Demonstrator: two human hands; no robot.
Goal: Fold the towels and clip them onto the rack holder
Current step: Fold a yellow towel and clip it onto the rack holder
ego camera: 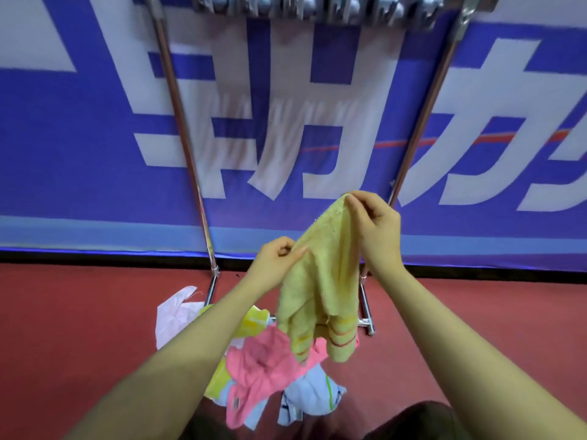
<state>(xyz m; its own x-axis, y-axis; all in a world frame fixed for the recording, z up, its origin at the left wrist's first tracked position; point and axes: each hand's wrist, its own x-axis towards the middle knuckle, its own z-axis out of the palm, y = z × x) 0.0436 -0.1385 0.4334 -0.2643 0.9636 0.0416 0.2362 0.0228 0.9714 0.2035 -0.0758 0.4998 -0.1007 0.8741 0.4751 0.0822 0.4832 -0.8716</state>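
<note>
A yellow-green towel [320, 281] with orange stripes near its lower hem hangs in the air in front of me. My right hand [374, 230] pinches its top corner, higher up. My left hand [279, 258] grips its edge lower and to the left. Below the towel lies a heap of other towels on the floor: a pink one [263, 363], a light blue one [314, 395] and a yellow one [251, 322]. The metal rack [181, 122] stands behind, its two poles slanting up to a top bar with several clips [314, 7].
A white cloth or bag [174, 315] lies left of the heap. The rack's foot bar [367, 315] rests on the red floor [79, 312]. A blue and white banner [79, 154] covers the wall behind the rack.
</note>
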